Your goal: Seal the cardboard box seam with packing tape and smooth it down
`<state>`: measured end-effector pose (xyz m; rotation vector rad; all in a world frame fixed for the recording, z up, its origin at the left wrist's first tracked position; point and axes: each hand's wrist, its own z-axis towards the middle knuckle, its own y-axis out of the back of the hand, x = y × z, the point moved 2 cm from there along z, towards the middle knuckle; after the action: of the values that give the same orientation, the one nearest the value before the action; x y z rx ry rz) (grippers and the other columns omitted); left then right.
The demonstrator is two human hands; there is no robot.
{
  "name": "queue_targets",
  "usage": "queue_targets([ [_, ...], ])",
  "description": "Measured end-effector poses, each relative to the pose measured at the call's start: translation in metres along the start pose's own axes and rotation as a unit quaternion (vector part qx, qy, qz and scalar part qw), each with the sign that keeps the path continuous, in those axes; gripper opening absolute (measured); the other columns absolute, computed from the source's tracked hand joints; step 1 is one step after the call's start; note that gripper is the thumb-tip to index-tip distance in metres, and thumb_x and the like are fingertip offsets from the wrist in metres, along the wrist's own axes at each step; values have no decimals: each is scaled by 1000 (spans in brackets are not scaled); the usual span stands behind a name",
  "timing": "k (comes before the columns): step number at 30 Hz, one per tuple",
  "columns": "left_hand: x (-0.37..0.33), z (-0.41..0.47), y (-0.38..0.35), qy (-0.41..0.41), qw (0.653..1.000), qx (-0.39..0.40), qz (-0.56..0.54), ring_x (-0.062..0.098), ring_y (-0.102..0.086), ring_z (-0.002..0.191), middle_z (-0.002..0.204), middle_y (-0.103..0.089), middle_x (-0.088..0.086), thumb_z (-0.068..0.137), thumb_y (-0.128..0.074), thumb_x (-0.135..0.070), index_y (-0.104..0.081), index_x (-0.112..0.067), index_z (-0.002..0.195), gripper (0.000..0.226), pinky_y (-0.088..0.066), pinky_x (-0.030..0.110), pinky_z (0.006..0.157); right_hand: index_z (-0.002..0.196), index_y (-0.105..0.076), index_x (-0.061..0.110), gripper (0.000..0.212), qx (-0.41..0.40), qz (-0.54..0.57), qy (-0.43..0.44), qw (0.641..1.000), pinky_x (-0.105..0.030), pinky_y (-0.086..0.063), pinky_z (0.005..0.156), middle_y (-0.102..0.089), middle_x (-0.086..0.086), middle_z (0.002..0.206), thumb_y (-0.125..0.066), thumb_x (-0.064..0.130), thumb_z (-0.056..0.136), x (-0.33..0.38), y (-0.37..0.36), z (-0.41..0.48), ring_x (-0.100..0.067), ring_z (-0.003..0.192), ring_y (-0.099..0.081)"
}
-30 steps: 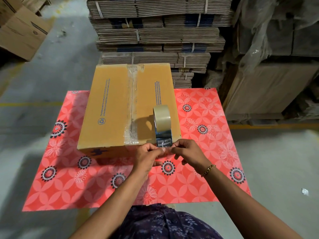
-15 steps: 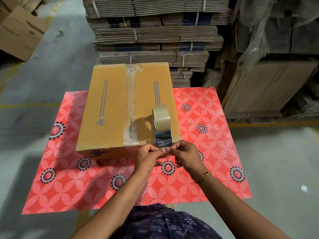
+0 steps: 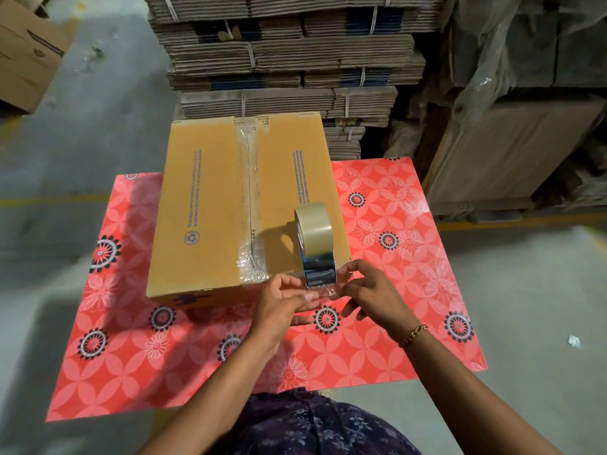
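A tan cardboard box (image 3: 203, 205) lies flat on the table with clear tape (image 3: 248, 198) along its centre seam, wrinkled at the near end. A roll of packing tape (image 3: 313, 229) stands on edge on the box's near right corner, and a loose strip of it (image 3: 320, 277) hangs over the near edge. My left hand (image 3: 284, 302) and my right hand (image 3: 374, 293) are both at that edge, their fingertips pinching the free end of the strip from either side.
The table wears a red floral cover (image 3: 394, 257). Behind the box rise bundled stacks of flattened cartons (image 3: 289, 57). Plastic-wrapped cartons (image 3: 512, 126) stand at the right, another box (image 3: 26, 54) on the floor at far left.
Both hands stay at the tape's free end. The strip now hangs a little longer below the roll, and the fingers have spread slightly along it. The box and roll have not shifted.
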<state>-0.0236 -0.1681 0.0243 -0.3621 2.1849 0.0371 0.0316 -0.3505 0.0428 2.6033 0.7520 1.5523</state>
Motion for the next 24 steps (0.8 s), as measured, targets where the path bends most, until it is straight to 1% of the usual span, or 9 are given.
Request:
queue_targets([
  [4,-2,-1,29,-27,992,27,120,13,-74,69,98,-77,5,92,-69,-11,-64,-19,107,18,-61,36,56,115,-59,27,28,-142,-124,91,978,-46,-59,76,-76,10,100,-64,30,88,21,12,4,-10,81,-73],
  [7,-13,0,39,-116,983,-11,142,17,-73,86,105,-75,2,91,-69,-29,-69,-31,94,3,-58,34,67,139,-44,27,75,-112,-152,124,974,-43,-56,86,-67,6,129,-67,62,77,45,-7,10,-14,104,-69],
  [9,-25,4,33,-154,982,-11,111,19,-69,96,103,-74,3,86,-66,-36,-70,-31,97,12,-53,33,82,144,-38,28,90,-132,-251,136,949,-40,-55,79,-69,1,127,-67,72,72,56,-25,17,-25,106,-68],
  [13,-43,16,8,-95,994,60,0,1,-70,103,113,-73,-9,99,-59,-27,-63,-24,122,24,-55,22,84,137,-48,27,71,-210,-286,140,924,-36,-40,60,-76,-11,98,-68,60,77,66,-43,26,-38,93,-69],
  [15,-48,16,-7,-58,987,145,-25,9,-71,109,121,-73,-3,102,-52,-35,-60,-25,131,31,-59,32,85,128,-55,28,67,-221,-251,129,933,-39,-45,58,-77,-8,90,-61,66,74,66,-41,24,-37,87,-70],
  [17,-48,17,-21,-67,982,177,-1,21,-65,122,134,-68,8,98,-49,-45,-55,-21,141,49,-55,44,98,120,-57,28,68,-234,-222,113,940,-41,-49,58,-76,-5,85,-52,71,68,63,-32,16,-34,82,-70],
  [20,-50,18,-47,-83,971,218,45,16,-56,133,144,-61,4,93,-51,-60,-49,-18,147,69,-43,43,114,122,-57,28,65,-249,-166,101,949,-42,-52,62,-75,0,86,-59,66,69,54,-4,3,-27,79,-70],
  [22,-52,18,-67,-86,963,251,57,8,-63,123,131,-69,-6,96,-49,-58,-52,-23,145,61,-49,33,105,132,-54,28,64,-211,-110,92,967,-39,-56,76,-75,5,106,-71,51,75,42,22,-3,-16,97,-71],
  [24,-52,27,-93,-80,957,275,40,-7,-69,93,105,-75,-13,106,-43,-38,-54,-17,141,42,-51,12,81,138,-51,26,62,-165,-46,77,982,-34,-54,90,-70,7,122,-74,29,80,25,48,-2,-9,113,-65],
])
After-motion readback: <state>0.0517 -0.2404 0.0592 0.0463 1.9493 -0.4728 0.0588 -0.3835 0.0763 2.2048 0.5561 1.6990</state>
